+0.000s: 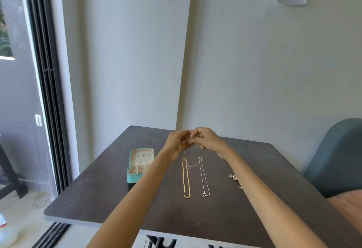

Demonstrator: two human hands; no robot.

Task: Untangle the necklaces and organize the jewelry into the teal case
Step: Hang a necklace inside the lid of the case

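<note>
**Both hands raised over the table, working a thin chain between the fingertips**

Two bare forearms reached up from the bottom edge and met above the dark table (98, 198). Fingertips of the left hand (177, 140) and the right hand (205, 139) touched or nearly touched, each with fingers curled in a pinch on a fine silver chain (193, 164). That chain hung from the pinch, its slack draping down toward the tabletop below the hands; whether a knot remained in it was too small to tell.

Directly beneath the hands, nearer the person, two necklaces lay straightened on the table, side by side and apart: a gold chain (186, 179) under the left hand and a thin pendant necklace (203, 177) under the right. Both ran lengthwise, away from the person.

To the left of the left hand sat the teal case (137, 178), open, its lid propped up and its compartments showing. The left hand was the nearer one to it. Off to the right of the right hand lay a few small loose pieces (233, 177), likely earrings or rings.

Judging from this, the held chain would travel leftward to reach the case.
</note>
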